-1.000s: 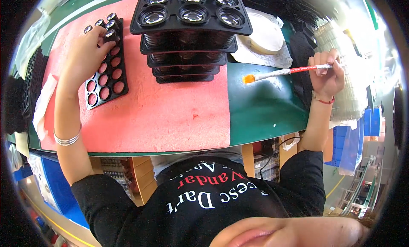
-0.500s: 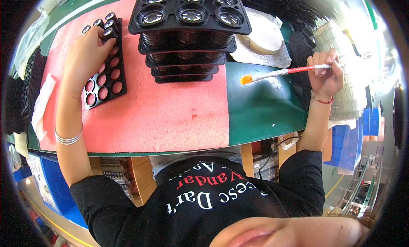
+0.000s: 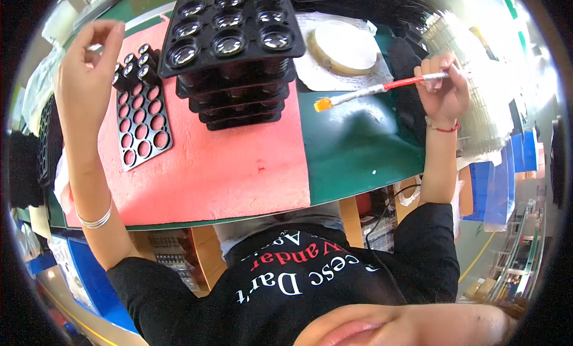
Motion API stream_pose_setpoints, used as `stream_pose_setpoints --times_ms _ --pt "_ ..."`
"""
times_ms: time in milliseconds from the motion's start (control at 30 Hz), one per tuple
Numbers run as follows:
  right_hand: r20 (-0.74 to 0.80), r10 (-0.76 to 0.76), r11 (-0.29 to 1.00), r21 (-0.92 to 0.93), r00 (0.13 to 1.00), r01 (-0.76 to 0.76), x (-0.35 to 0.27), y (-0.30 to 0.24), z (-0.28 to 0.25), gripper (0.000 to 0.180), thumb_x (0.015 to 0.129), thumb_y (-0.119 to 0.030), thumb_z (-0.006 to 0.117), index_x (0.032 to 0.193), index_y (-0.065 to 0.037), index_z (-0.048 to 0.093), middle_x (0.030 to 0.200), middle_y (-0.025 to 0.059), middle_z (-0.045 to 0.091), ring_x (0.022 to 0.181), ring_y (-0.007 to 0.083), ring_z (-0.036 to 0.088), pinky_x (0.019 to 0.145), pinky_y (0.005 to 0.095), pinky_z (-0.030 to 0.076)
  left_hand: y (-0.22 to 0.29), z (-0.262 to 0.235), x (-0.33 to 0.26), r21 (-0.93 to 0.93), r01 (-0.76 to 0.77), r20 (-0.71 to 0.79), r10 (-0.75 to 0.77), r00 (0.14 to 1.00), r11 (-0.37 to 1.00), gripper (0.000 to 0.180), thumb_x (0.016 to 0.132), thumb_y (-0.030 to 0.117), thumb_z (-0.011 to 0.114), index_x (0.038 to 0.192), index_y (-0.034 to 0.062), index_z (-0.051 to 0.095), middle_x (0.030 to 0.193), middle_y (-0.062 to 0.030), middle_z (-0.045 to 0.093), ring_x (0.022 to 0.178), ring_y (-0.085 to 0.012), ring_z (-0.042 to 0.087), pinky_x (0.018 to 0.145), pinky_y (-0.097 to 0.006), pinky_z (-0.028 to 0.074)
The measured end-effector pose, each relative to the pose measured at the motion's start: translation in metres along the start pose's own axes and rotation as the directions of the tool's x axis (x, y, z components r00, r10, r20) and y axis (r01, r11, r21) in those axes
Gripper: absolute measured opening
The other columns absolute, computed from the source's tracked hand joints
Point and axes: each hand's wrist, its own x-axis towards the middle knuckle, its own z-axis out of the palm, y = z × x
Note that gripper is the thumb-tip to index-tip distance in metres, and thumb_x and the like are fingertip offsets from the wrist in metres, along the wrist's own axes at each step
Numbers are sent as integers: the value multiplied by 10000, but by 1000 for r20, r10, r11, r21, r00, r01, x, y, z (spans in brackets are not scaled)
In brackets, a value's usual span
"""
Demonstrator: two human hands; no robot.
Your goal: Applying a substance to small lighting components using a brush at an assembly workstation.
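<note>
Over the pink foam mat (image 3: 239,185), your left hand (image 3: 86,77), fingers loosely parted, appears empty near lens barrels (image 3: 149,77) in the perforated black tray (image 3: 132,120)'s far end; your right hand (image 3: 443,94) grips the brush (image 3: 385,88), its tip best kept clear of them.

So there's this flat black tray (image 3: 153,151) lying slightly askew on the pink mat (image 3: 239,179), near holes unfilled – black cylinders (image 3: 148,76) with shiny glassy tops cluster upright at its far end – plus a skinny red-and-white brush (image 3: 385,87), orangey tip leftward, held above the green tabletop (image 3: 352,167).
</note>
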Motion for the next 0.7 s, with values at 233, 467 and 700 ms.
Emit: stream_pose_setpoints --times_ms 233,467,700 --pt "-26 10 992 128 1000 -7 2 0 -2 238 904 -219 421 837 -18 527 562 48 443 556 159 422 522 275 334 64 14 25 -70 -275 158 283 946 959 317 779 309 663 948 45 618 750 27 461 658 -68 375 570 -207 322" --pt "-227 -56 990 115 972 84 3 -6 -8 308 917 -276 428 743 -47 537 512 47 421 498 151 386 518 282 294 69 39 46 20 -197 290 183 939 980 435 736 389 678 947 15 610 720 -24 549 659 -99 494 637 -241 399" --pt "-511 -543 789 -582 666 198 8 -12 -8 356 938 -285 443 696 -49 554 551 32 529 446 74 446 419 216 333 97 16 14 -128 -414 -52 411 910 901 278 741 164 701 971 26 626 862 -39 620 764 -114 563 678 -233 415"
